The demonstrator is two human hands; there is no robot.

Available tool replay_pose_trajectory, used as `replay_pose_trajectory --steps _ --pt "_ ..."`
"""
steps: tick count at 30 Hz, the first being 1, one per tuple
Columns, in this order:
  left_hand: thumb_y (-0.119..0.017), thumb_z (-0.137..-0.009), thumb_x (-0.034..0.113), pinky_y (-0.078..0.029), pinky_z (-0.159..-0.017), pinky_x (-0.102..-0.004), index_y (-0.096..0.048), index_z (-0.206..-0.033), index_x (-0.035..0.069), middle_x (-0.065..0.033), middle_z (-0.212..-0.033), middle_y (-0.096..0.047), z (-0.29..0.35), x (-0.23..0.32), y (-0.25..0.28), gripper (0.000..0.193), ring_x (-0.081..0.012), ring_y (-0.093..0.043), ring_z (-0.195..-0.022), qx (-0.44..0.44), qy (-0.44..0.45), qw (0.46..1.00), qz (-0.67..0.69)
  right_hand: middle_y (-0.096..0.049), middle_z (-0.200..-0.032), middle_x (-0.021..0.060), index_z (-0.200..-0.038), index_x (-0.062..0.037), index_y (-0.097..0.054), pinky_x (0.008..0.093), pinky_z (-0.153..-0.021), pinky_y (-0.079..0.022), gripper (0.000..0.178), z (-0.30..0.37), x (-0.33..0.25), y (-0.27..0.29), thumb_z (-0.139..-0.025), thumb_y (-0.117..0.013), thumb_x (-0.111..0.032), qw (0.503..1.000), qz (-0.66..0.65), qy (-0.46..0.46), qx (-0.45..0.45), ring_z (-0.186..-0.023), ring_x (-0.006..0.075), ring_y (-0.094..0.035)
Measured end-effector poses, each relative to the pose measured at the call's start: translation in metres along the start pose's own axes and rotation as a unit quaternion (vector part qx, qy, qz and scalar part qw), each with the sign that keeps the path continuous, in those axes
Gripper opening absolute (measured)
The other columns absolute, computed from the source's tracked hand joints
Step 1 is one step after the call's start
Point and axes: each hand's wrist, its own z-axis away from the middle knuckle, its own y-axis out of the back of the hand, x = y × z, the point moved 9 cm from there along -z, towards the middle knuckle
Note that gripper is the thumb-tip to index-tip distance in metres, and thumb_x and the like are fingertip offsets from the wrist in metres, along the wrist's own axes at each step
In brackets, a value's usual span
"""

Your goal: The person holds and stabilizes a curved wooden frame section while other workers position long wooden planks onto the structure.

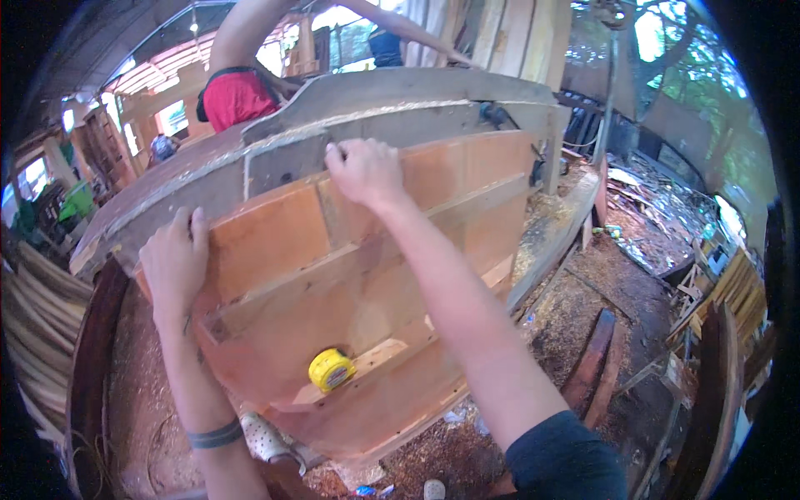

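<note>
A broad reddish-brown wooden panel [271, 237] with rails fixed across its face leans tilted in front of me, against a greyish curved wooden board [300, 142]. My left hand [175, 258] is closed over the panel's upper left corner, its fingers partly out of sight behind the edge. At the middle of the top edge, my right hand [367, 173] grips the panel with curled fingers. A yellow tape measure [332, 369] rests on a lower rail of the panel, apart from both hands.
Another person in red shorts [240, 98] is at work beyond the curved board. Curved timbers [593, 358] lie on the sawdust-strewn floor to the right. Stacked wooden strips [37, 317] stand at left. Tall planks [508, 37] lean at the back. A pale clog [262, 437] shows below the panel.
</note>
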Motion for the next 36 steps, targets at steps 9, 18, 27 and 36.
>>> replay_pose_trajectory --steps 9,18,27,36 --pt "-0.044 -0.098 0.031 -0.043 -0.065 -0.0531 -0.058 -0.085 0.004 -0.0228 -0.074 -0.063 0.000 -0.001 -0.003 0.033 -0.0423 -0.061 -0.074 -0.025 0.007 0.999 0.022 -0.066 -0.075 0.0228 -0.069 -0.0058 -0.069 0.0508 -0.073 -0.050 0.041 0.000 -0.003 0.002 -0.088 -0.051 -0.037 1.000 -0.005 -0.002 -0.004 -0.075 0.0395 -0.066" --pt "-0.044 -0.098 0.031 -0.043 -0.066 -0.0530 -0.059 -0.087 0.005 -0.0238 -0.075 -0.062 0.000 -0.004 -0.004 0.032 -0.0424 -0.061 -0.075 0.008 0.002 1.000 0.021 -0.066 -0.073 0.0227 -0.068 -0.0055 -0.069 0.0510 -0.075 -0.050 0.041 0.001 -0.005 0.007 -0.088 -0.050 -0.036 1.000 -0.018 0.008 0.010 -0.075 0.0394 -0.065" --pt "-0.045 -0.098 0.030 -0.044 -0.067 -0.0524 -0.065 -0.103 0.001 -0.0248 -0.076 -0.063 0.000 -0.008 -0.009 0.036 -0.0421 -0.061 -0.074 0.017 -0.004 1.000 0.011 -0.065 -0.067 0.0216 -0.066 -0.0051 -0.068 0.0526 -0.073 -0.048 0.039 0.001 -0.005 0.008 -0.087 -0.051 -0.033 0.999 -0.050 0.009 0.016 -0.070 0.0399 -0.064" --pt "-0.042 -0.099 0.032 -0.047 -0.073 -0.0513 -0.064 -0.115 0.000 -0.0274 -0.086 -0.065 0.000 -0.013 -0.017 0.041 -0.0423 -0.063 -0.081 0.000 0.008 1.000 0.000 -0.064 -0.067 0.0208 -0.064 -0.0049 -0.066 0.0517 -0.071 -0.048 0.038 0.002 -0.004 0.008 -0.086 -0.053 -0.032 0.998 -0.052 0.018 0.035 -0.069 0.0380 -0.064"
